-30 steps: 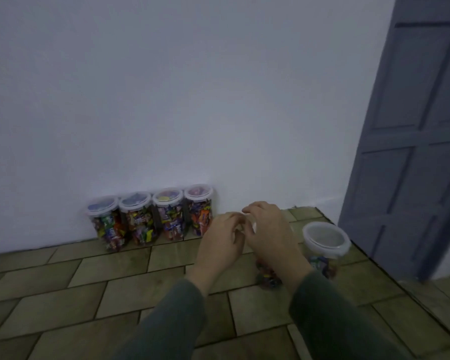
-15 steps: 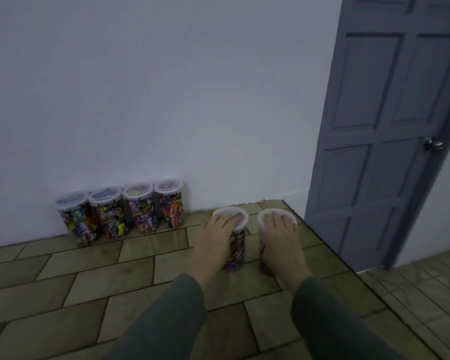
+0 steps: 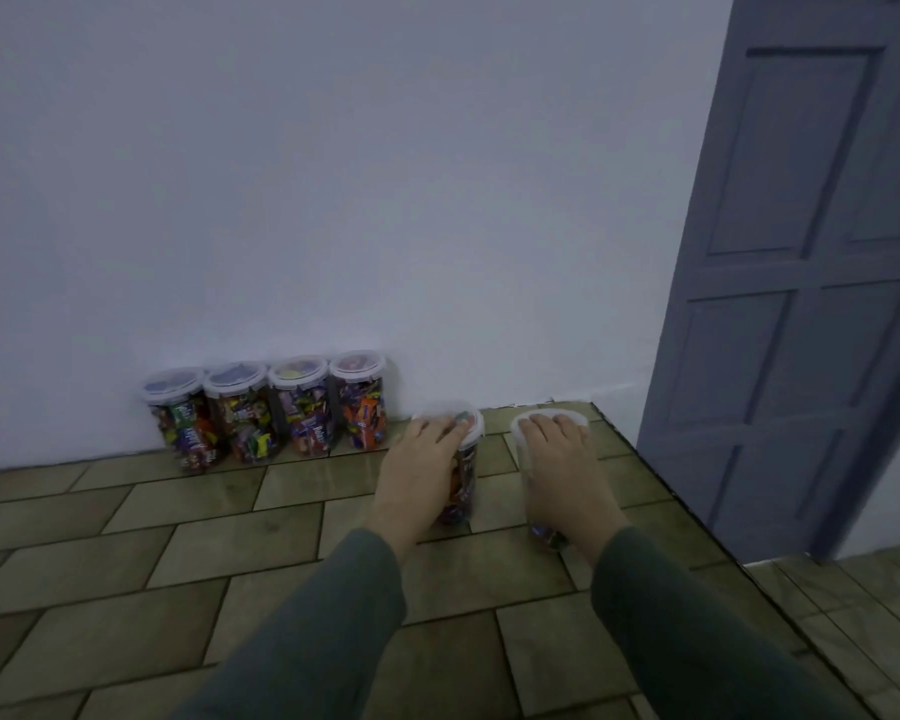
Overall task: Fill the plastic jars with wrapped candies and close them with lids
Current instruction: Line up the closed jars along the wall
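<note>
- My left hand [image 3: 421, 462] lies flat, fingers straight, on the white round plastic lid [image 3: 468, 415] of the left clear plastic jar of wrapped candies [image 3: 462, 485]; it grips nothing, only presses.
- My right hand [image 3: 559, 459] lies the same way on the white lid [image 3: 578, 414] of the right clear candy jar [image 3: 544, 532], which stands just beside the other on the brownish tiled floor [image 3: 178, 537].
- To seat the lids well, I judge I should press straight down with the palms, evenly around each rim, so neither jar tips.
- I cannot tell whether either lid has snapped fully home; a run of the fingers around the edge would check.
- Four closed candy-filled jars [image 3: 266, 407] stand in a row against the white wall [image 3: 333, 174], near my left jar; these two likely join them.
</note>
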